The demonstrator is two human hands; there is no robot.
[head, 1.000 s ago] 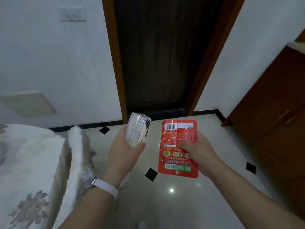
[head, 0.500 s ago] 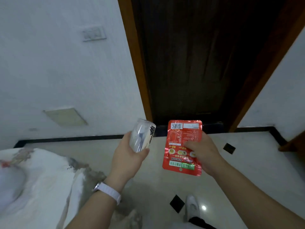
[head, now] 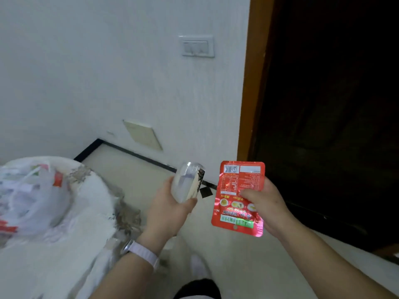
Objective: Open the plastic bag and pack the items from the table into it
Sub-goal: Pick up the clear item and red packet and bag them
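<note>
Right grip [head: 267,205] on upright, inverted red pouch [head: 237,184]

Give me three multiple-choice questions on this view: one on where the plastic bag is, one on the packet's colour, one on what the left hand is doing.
1. Where does the plastic bag lie?
A. on the cloth-covered table at the left
B. on the floor by the door
C. in the right hand

2. What colour is the packet that the right hand holds?
A. blue
B. red
C. black

3. What is the left hand doing?
A. hanging idle
B. pressing the wall switch
C. gripping a silvery can

Answers: 1 A, the bag rests on the cloth at the left edge of view; 2 B, its printed face is red; 3 C, the fingers curl round the can.
</note>
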